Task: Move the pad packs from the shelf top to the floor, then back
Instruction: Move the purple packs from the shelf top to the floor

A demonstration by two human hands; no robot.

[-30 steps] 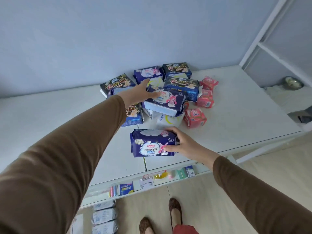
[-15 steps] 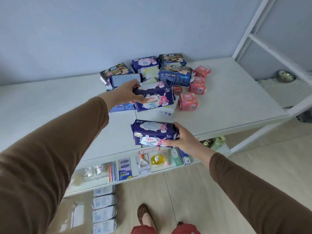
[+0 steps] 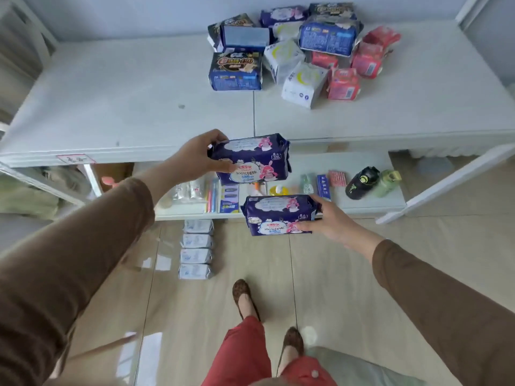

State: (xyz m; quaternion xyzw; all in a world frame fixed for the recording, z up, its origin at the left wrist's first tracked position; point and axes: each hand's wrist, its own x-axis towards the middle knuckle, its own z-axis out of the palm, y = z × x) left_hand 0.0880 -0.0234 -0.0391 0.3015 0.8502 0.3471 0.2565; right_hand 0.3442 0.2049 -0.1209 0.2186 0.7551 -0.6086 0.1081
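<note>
Fingers [image 3: 220,165] of left hand [image 3: 192,157] gripping purple pack [image 3: 250,158], right hand [image 3: 331,221] gripping another [image 3: 278,215]

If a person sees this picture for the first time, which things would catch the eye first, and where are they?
Two dark purple plastic pad packs with pink rabbit prints stand out at the centre, held in the air before the white shelf: the left hand grips the upper purple pack, and the right hand grips the lower purple pack. Behind them, a colourful heap of pad packs lies on the white shelf top.
</note>
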